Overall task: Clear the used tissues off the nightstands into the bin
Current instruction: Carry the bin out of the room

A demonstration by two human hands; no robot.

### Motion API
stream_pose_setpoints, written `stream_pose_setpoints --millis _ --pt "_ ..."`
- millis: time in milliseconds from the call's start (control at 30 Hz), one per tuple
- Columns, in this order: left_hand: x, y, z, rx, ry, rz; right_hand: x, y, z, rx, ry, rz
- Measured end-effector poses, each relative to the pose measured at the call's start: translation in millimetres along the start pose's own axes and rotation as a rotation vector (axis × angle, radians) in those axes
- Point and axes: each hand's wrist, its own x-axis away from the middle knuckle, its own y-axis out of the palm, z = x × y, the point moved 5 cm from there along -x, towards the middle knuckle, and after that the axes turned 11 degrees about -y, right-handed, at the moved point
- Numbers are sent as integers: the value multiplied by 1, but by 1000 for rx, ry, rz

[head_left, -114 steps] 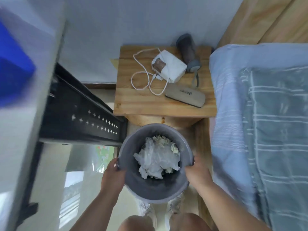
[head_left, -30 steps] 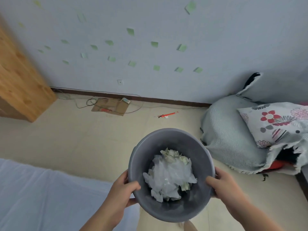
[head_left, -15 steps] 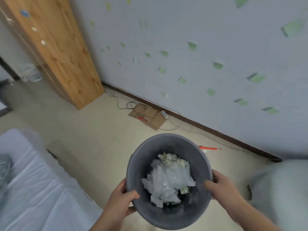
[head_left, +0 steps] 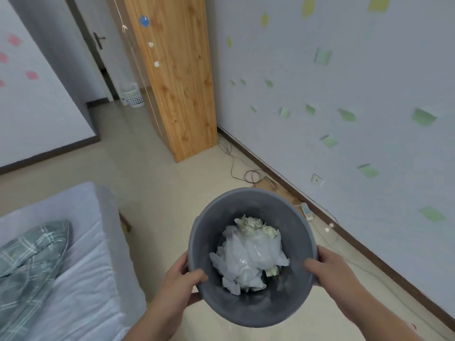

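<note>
I hold a round grey bin (head_left: 256,308) in front of me, above the floor. My left hand (head_left: 181,283) grips its left rim with the thumb inside. On the right rim sits my right hand (head_left: 331,267), thumb also inside the bin. Crumpled white tissues (head_left: 248,257) and some pale green-white scraps fill the bottom of the bin. No nightstand is in view.
A bed (head_left: 81,267) with a pale sheet and a green plaid cover lies at lower left. A tall wooden wardrobe (head_left: 177,77) stands by the right-hand wall. Cables, a cardboard piece and a power strip (head_left: 306,210) lie along the skirting. A white basket (head_left: 133,96) stands near the door.
The view has swung left across the room while I carry the bin: the cushions have gone from sight, and the wardrobe, door and bed corner have come in. Both hands keep their grip.
</note>
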Motion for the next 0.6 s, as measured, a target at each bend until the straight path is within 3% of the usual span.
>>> stream_pose_setpoints --millis 300,600 --pt "-154 -46 113 187 -17 225 -264 67 -53 10 24 -198" --pt "-230 -128 248 391 95 444 -475 194 -196 148 -104 -497"
